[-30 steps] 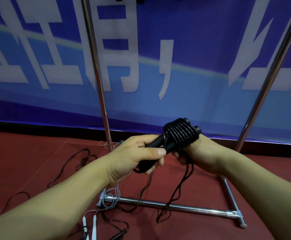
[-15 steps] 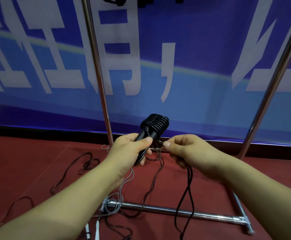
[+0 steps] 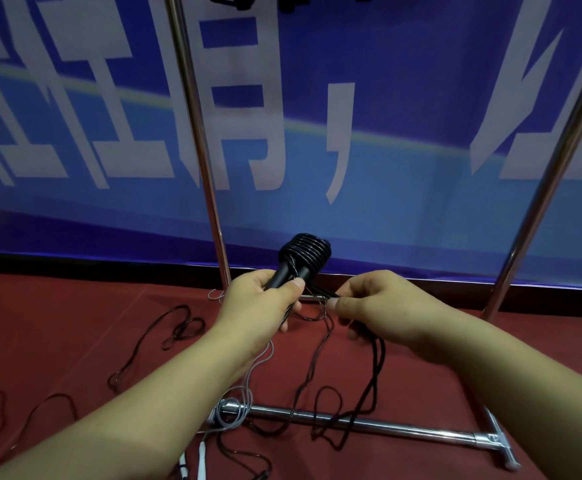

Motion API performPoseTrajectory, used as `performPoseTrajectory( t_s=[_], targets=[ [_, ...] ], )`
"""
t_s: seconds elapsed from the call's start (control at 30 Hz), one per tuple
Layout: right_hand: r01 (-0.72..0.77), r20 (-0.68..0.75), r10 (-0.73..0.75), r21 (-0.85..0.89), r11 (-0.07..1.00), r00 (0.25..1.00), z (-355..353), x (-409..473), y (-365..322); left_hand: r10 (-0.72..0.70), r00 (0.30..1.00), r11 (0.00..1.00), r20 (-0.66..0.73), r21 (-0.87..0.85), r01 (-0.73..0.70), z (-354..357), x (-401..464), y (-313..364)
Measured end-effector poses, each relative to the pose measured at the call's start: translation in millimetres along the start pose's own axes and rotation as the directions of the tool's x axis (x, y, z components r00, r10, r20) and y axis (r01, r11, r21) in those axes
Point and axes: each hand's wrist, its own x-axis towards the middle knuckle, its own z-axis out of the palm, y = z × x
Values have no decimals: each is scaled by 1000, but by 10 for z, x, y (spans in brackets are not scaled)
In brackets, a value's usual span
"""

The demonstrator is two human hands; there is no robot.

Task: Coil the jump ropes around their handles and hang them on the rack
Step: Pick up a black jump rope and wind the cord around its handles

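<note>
My left hand (image 3: 265, 301) grips the two black handles of a black jump rope (image 3: 305, 256) held upright, with many turns of cord coiled around their upper ends. Just to the right, my right hand (image 3: 376, 306) pinches the free black cord (image 3: 376, 368), which runs from the handles through my fingers and hangs down in a loop to the floor. The metal rack (image 3: 199, 140) stands right behind, with two upright poles and a base bar (image 3: 386, 426) on the red carpet. Dark items hang at the very top edge.
Several other ropes lie loose on the red carpet: dark cords (image 3: 178, 327) at the left, a grey rope (image 3: 241, 407) around the base bar's left end with white handles (image 3: 201, 460) near the bottom edge. A blue banner (image 3: 386, 133) covers the wall behind.
My right hand came off the coiled bundle and moved down and right, now pinching the loose cord. The handles turned more upright in my left hand.
</note>
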Motion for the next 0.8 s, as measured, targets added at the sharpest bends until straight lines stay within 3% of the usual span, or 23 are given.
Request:
performPoseTrajectory(
  t_s=[0.23,0.5,0.8],
  targets=[
    [-67,-75,62,-67,995,995,-10,10,11,24,998,998,-55,51,-21,-43,71,-74],
    [-121,-54,115,-144,982,992,-27,-2,11,13,988,990,-155,139,9,-159,185,-255],
    [-44,-74,29,-204,978,997,-18,-25,7,50,989,913,-137,407,10,-223,180,-332]
  ],
)
